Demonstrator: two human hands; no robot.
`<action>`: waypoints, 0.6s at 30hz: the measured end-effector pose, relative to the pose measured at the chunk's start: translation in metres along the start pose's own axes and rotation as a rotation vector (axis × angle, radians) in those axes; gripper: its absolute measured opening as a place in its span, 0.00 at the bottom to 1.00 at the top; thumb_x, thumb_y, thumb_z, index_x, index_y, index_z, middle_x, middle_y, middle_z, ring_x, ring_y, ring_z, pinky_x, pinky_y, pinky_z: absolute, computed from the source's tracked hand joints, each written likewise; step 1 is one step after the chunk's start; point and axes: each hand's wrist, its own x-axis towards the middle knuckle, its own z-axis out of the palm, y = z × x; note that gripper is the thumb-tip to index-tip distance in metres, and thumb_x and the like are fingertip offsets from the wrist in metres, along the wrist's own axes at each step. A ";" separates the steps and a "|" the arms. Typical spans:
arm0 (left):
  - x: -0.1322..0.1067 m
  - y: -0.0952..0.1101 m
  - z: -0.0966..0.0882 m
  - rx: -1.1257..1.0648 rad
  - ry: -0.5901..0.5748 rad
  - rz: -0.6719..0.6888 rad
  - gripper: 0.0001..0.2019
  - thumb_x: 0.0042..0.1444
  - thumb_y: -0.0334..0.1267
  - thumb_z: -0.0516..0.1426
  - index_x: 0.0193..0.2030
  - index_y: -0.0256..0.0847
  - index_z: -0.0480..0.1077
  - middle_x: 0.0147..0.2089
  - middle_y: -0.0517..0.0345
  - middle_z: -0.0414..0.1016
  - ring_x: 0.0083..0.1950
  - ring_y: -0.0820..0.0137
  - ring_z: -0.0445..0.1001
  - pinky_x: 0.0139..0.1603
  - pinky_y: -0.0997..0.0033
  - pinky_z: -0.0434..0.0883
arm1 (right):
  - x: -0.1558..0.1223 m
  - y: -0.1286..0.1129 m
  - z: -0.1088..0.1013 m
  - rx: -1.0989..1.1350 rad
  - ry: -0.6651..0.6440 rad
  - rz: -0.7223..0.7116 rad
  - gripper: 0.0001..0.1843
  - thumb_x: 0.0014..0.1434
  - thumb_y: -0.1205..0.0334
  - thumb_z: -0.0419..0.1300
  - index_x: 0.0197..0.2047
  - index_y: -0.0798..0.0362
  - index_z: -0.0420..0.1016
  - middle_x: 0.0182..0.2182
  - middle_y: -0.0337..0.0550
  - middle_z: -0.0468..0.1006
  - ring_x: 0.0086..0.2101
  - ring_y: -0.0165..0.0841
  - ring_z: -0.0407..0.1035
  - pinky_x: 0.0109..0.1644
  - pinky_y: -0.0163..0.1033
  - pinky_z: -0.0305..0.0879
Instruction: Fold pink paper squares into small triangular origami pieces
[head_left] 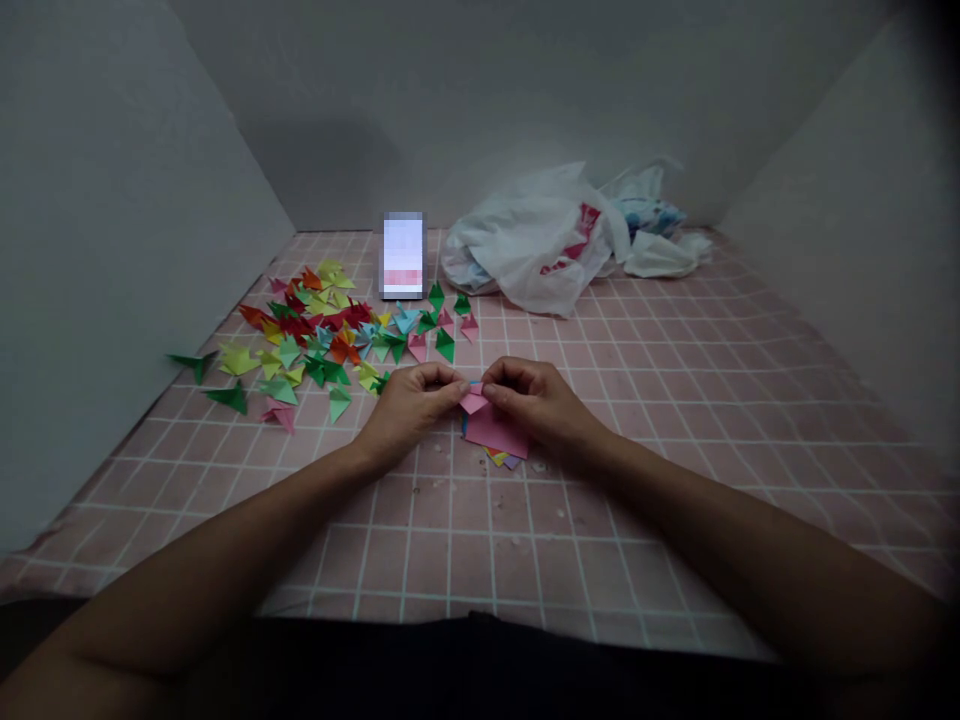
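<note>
Seen from the wearer's head, two bare hands meet over a pink checked tablecloth (675,400), working on a small pink folded paper (473,402). Places are given on a clock face laid flat on the table, with that paper at its centre and the person at six.

The step in hand appears to be a fold partway through: the piece is compact, with a pointed lower edge. The next move seems to call for lining up the small edges and firm, even fingertip pressure along a crease, with both sides held steady.

The left hand (409,405), at nine o'clock, pinches one side of the paper between thumb and forefinger. The right hand (544,400), at three, pinches the other side in the same way. The paper sits between the fingertips, just above a stack of coloured sheets (495,436) at five o'clock, pink on top; whether the two touch cannot be told.

At ten o'clock spreads a crowd of folded paper shapes (296,328) in red, orange, yellow, green, blue and pink. A lit phone (402,255) stands at eleven; a crumpled white plastic bag (529,240) lies at one.
</note>
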 end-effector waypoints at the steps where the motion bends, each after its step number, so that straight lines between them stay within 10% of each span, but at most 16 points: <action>1: 0.000 0.000 0.000 0.003 -0.003 0.011 0.11 0.47 0.44 0.67 0.30 0.38 0.76 0.30 0.60 0.76 0.31 0.73 0.70 0.36 0.71 0.66 | 0.000 0.001 0.001 0.000 0.003 0.003 0.11 0.56 0.54 0.63 0.32 0.53 0.72 0.24 0.35 0.69 0.25 0.28 0.62 0.29 0.36 0.57; 18: 0.000 -0.002 -0.001 0.066 -0.017 0.011 0.13 0.53 0.47 0.64 0.29 0.38 0.76 0.28 0.59 0.75 0.30 0.73 0.69 0.33 0.72 0.65 | 0.002 0.003 0.001 -0.151 0.031 -0.111 0.07 0.57 0.59 0.60 0.32 0.54 0.74 0.25 0.37 0.72 0.27 0.30 0.64 0.31 0.37 0.59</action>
